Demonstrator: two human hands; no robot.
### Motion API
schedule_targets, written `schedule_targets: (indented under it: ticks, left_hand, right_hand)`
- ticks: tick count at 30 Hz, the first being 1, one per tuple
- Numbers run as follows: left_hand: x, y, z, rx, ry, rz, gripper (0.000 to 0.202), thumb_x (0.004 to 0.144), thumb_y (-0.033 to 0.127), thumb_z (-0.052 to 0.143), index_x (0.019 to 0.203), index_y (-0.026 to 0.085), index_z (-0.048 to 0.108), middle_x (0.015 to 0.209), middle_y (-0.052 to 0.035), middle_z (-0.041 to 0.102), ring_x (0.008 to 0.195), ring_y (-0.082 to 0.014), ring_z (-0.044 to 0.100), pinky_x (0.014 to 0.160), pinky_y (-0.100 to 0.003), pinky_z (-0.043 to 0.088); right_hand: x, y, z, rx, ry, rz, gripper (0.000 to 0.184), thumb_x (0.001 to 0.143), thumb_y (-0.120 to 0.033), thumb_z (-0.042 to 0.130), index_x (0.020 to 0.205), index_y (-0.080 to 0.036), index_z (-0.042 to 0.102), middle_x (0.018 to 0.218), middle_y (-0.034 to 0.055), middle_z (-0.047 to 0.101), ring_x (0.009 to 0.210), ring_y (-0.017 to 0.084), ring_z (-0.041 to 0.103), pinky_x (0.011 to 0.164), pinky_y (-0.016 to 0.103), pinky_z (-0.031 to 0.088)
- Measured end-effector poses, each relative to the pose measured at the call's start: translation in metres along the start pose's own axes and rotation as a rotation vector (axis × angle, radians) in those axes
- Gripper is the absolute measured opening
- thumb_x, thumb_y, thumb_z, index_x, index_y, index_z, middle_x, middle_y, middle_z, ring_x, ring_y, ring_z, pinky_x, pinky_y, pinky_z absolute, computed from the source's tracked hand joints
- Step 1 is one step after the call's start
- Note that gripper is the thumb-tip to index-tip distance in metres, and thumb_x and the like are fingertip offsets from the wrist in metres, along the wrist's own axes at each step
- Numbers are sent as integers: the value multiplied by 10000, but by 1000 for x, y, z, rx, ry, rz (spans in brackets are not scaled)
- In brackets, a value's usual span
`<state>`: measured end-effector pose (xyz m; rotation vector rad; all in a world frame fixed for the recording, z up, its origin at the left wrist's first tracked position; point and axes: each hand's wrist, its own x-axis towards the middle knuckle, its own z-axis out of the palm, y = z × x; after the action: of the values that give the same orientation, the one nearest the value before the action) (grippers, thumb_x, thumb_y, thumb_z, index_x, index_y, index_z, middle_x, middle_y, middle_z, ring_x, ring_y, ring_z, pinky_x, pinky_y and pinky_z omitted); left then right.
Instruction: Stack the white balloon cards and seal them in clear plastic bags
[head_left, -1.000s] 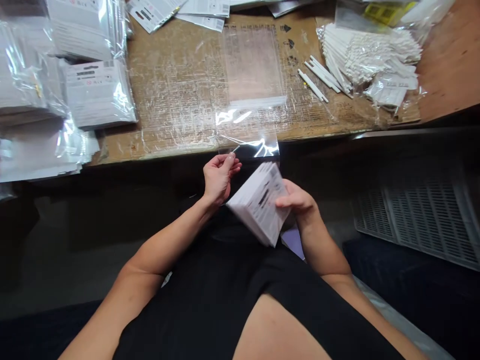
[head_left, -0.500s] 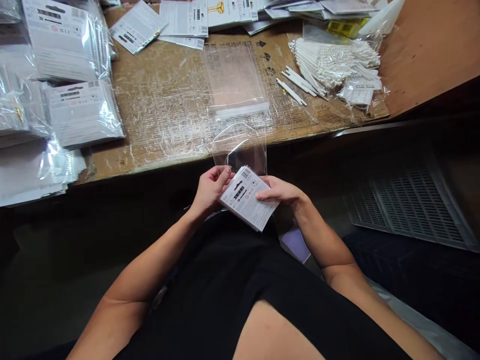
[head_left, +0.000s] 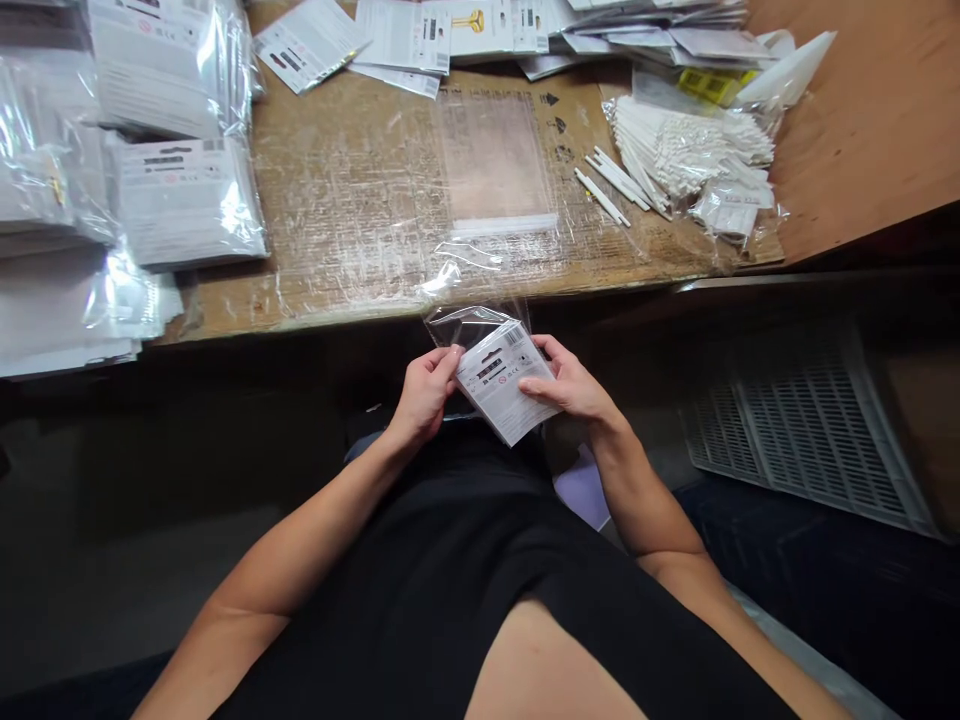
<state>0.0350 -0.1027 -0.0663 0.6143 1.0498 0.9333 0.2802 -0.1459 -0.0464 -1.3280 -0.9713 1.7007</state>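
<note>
A small stack of white printed packets (head_left: 504,388), with a hang-hole and a barcode at the top, is held tilted over my lap. My right hand (head_left: 568,382) grips its right side, thumb flat across the front. At the upper left corner, my left hand (head_left: 429,392) pinches with thumb and fingers, apparently at the packets and the edge of a clear plastic bag (head_left: 480,322). The bag's mouth lies behind and above the packets' top edge. More flat clear bags (head_left: 496,160) with a white strip lie on the table just beyond.
Bagged packet stacks (head_left: 191,205) crowd the left of the cardboard-covered table (head_left: 337,220). Loose packets (head_left: 311,45) line the back. White sticks (head_left: 686,150) in a plastic bag lie at the right. A grey plastic crate (head_left: 810,430) stands below, right.
The clear bag's mouth has come down toward the packets and separated more from the bags on the table. My left hand has dropped slightly. The view has shifted a little left.
</note>
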Motion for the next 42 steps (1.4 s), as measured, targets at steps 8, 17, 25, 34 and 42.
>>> schedule_targets:
  ticks: [8,17,25,34,42]
  left_hand:
    - [-3,-25,10,-110,258,151,474,819,636,910,857,177,796,747,-9,691,658,-115,585,604,-233,484]
    - [-7,3,15,-103,408,460,483,812,582,955,1112,212,872,1022,-61,860,882,-201,789,836,-314,639]
    - [61,118,29,-152,486,816,437,762,559,991,841,179,790,792,-23,788,691,-157,700,680,-282,577]
    - [103,167,11,-36,426,989,422,931,459,883,726,202,617,683,38,586,662,-109,503,664,-221,454]
    - [112,152,-33,316,121,900,433,921,486,880,708,209,625,687,27,516,686,-130,452,693,-229,422]
  right_hand:
    - [-4,13,28,-260,216,-120,645,854,-444,906,1403,-291,602,1084,30,799,946,257,772,843,371,643]
    - [-7,-5,70,-179,366,-273,595,896,-410,890,1380,-327,555,1131,43,783,1014,284,780,946,452,649]
    - [87,-58,105,-125,451,-703,637,872,-449,899,1334,-340,474,1015,28,749,895,277,750,902,472,640]
    - [186,-102,98,29,154,-761,763,776,-459,913,1289,-337,362,951,-58,723,835,185,689,786,320,595]
    - [187,-103,69,20,1,-624,782,740,-447,937,1267,-337,371,953,-80,688,852,158,661,788,274,585]
